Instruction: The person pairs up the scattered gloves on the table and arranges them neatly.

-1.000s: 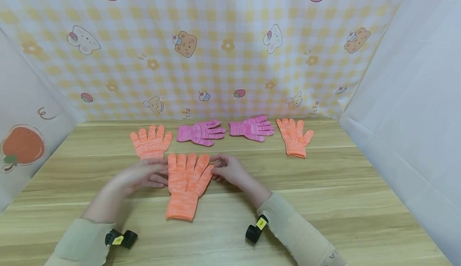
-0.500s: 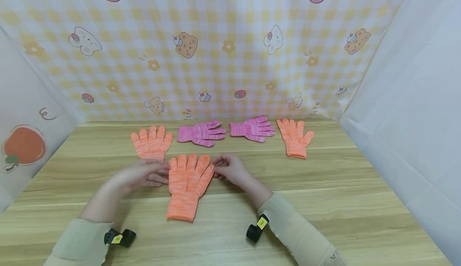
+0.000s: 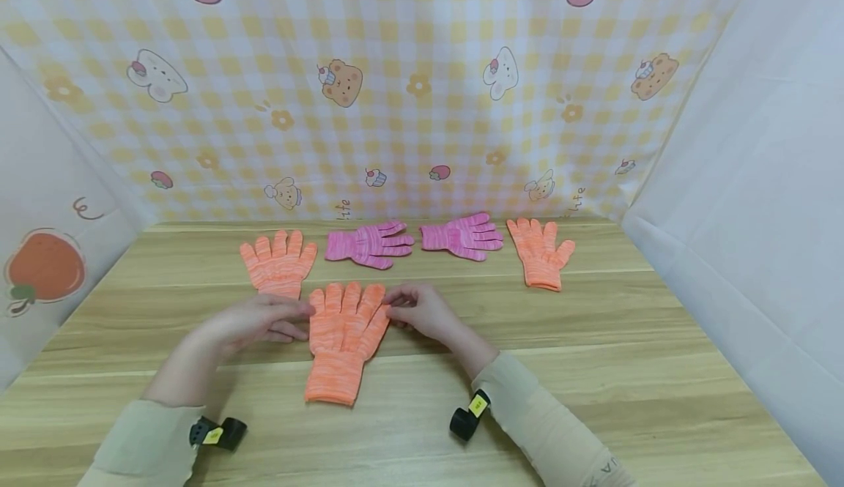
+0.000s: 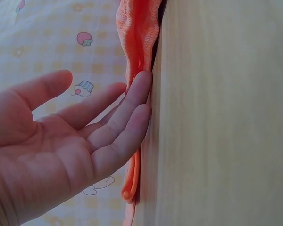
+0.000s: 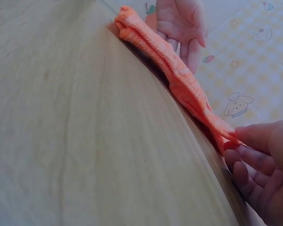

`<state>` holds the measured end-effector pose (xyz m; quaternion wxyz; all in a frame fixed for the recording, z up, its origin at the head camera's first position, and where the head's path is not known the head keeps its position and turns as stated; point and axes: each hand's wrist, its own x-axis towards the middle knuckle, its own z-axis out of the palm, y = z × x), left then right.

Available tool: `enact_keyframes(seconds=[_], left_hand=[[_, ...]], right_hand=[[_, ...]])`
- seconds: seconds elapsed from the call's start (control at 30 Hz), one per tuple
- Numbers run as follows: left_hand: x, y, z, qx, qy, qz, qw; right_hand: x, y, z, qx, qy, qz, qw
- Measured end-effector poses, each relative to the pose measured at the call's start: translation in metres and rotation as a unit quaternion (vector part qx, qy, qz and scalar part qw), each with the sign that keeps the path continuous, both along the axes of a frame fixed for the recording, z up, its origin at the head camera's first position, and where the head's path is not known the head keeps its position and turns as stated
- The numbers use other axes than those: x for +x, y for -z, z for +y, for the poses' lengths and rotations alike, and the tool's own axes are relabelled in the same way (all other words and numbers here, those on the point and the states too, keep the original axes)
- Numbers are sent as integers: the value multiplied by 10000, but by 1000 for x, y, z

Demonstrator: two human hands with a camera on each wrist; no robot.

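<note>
An orange knit glove (image 3: 339, 351) lies flat on the table in front of me, its fingers pointing away and its cuff toward me. At its left edge is my left hand (image 3: 260, 322), with the fingers loosely extended; in the left wrist view the thumb of this hand (image 4: 61, 136) stands apart from the fingers. My right hand (image 3: 422, 311) pinches the tip of the glove's thumb on the right side. The right wrist view shows thumb and index finger on that orange edge (image 5: 226, 134). Behind my left hand lies another orange glove (image 3: 277, 264), its cuff partly hidden.
Two pink gloves (image 3: 369, 244) (image 3: 461, 236) lie sideways along the back of the wooden table (image 3: 593, 370). A further orange glove (image 3: 542, 253) is at the back right. A checked cloth (image 3: 422, 121) hangs behind, and white sheets (image 3: 745, 179) flank the sides.
The right hand has shifted slightly left onto the glove's thumb and now pinches it. The left fingertips have come a touch closer to the glove's left edge. The other gloves stay put.
</note>
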<state>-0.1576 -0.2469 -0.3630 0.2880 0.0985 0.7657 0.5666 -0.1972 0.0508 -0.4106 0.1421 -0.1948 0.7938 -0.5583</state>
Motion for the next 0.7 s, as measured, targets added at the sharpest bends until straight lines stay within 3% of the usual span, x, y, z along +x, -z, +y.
enact_keyframes(seconds=[0.33,0.7], left_hand=[[2,-3,0,-236,99,-5,9997],[2,-3,0,-229,101,-149,9996]], right_hand=[[-1,2,-5,193,262,314,9990],[-2,2,-7,306,590,31,9978]])
